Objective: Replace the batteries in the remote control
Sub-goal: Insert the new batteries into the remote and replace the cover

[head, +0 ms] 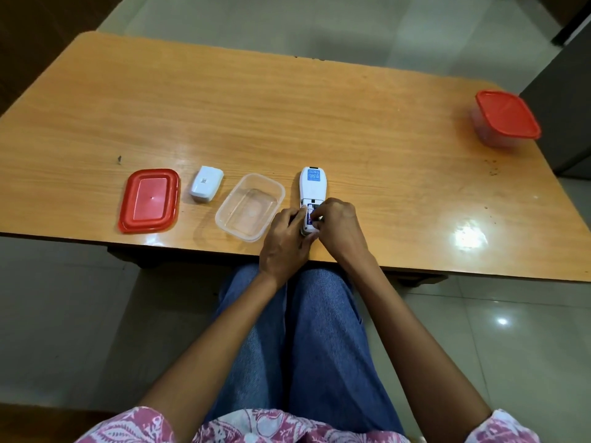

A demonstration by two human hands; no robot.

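Your left hand (283,241) wraps the near left side of the remote (311,195), fingers curled tight against its edge, wrist over the desk (287,116) edge. Your right hand (339,228) comes in from the right, fingers bent down and pinched into the open battery bay at the remote's near end. A battery (309,215) shows there, partly hidden by your fingertips; whether the pinch actually grips it cannot be told.

Remote lies face down near the front edge of the desk, blue label at its far end, long axis pointing away from you.

Just left of it, touching nothing: a clear tub (251,206), open. Further left, the white cover (206,183), then a red lid (149,199) lying flat.

Far right corner: a second tub (507,119) with its red lid on.

Desk is orange wood-grain, glossy, with a glare patch at near right. Floor is pale tile. Your knees in blue denim sit under the front edge.
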